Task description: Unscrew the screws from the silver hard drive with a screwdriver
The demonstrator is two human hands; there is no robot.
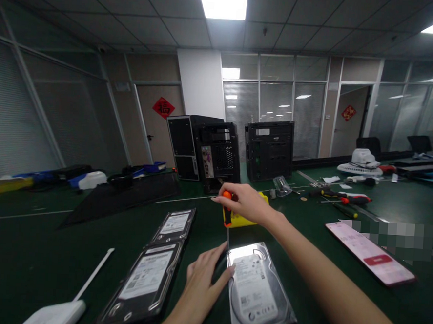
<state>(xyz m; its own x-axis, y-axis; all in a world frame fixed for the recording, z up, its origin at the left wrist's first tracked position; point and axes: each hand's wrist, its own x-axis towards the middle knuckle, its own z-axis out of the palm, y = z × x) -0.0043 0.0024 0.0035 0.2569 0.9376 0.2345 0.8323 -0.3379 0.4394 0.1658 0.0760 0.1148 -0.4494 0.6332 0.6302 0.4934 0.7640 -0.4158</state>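
Note:
A silver hard drive point(256, 291) lies label up on the green table in front of me. My right hand point(245, 200) is closed around the orange-and-black handle of a screwdriver point(228, 219), held upright with its tip down at the drive's far left corner. Beside that corner is my left hand point(204, 278), fingers stretched out and thumb touching the drive's left edge. Its index fingertip is close to the screwdriver's shaft. To the left, two more hard drives lie in a line, a nearer one point(145, 280) and a farther one point(176, 225).
Behind my right hand sits a yellow object point(244, 221). Black computer cases, one at left point(182, 147) and one at right point(268, 150), stand at the back. A phone point(370, 252) lies right, below scattered screwdrivers point(349, 198). A white device point(56, 313) is at front left.

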